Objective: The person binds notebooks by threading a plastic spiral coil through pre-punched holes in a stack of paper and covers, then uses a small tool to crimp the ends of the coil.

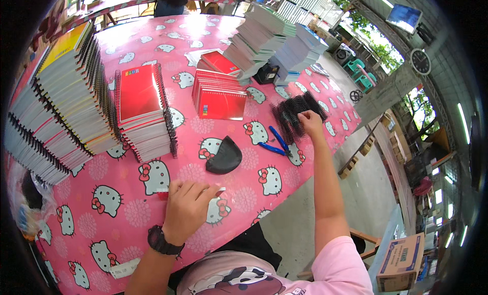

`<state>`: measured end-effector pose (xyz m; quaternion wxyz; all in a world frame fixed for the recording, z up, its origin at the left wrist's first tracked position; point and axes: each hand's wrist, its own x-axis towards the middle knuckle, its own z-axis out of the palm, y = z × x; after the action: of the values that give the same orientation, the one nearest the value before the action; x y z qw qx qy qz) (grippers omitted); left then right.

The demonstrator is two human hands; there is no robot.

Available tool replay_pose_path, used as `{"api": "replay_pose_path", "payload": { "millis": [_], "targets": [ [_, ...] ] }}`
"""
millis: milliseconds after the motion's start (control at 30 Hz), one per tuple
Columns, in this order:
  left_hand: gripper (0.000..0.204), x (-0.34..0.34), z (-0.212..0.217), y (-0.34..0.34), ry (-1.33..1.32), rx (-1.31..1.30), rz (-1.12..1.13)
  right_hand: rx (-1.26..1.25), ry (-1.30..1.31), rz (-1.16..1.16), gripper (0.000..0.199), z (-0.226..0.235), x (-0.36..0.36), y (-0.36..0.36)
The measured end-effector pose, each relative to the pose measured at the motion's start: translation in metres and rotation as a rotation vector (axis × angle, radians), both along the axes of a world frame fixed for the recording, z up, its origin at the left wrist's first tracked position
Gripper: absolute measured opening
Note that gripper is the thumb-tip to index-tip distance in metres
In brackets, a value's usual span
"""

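Observation:
My left hand (187,207), with a black watch on its wrist, is closed over what looks like a red notebook (162,194). It is seen nearly edge-on, and only a red end and a white corner show past the fingers. Farther right, my right hand (311,124) pinches at a pile of black spiral binding coils (291,117); which coil its fingers hold is hard to make out. Blue-handled pliers (277,142) lie spread beside the coils. Between the hands rests a black half-round pouch (224,156).
Spiral-bound notebooks stand in tall stacks (76,91) at the left, with a red-covered stack (140,99) beside them. Red notebooks (221,104) lie fanned at the centre. Tall paper stacks (262,38) rise behind a small black object (266,74). A cardboard box (401,262) is at lower right.

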<state>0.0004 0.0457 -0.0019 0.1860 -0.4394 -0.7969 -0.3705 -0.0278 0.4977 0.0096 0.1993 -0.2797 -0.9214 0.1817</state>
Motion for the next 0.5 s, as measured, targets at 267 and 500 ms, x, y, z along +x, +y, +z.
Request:
{"api": "replay_pose_path", "payload": {
  "millis": [267, 500],
  "targets": [
    [0.024, -0.001, -0.002, -0.002, 0.055, -0.023, 0.003, -0.369, 0.169, 0.071, 0.041, -0.008, -0.005, -0.005],
    [0.023, -0.001, -0.003, 0.003, -0.005, 0.024, -0.004, -0.183, 0.108, 0.122, 0.030, -0.016, -0.004, 0.002]
  ]
}}
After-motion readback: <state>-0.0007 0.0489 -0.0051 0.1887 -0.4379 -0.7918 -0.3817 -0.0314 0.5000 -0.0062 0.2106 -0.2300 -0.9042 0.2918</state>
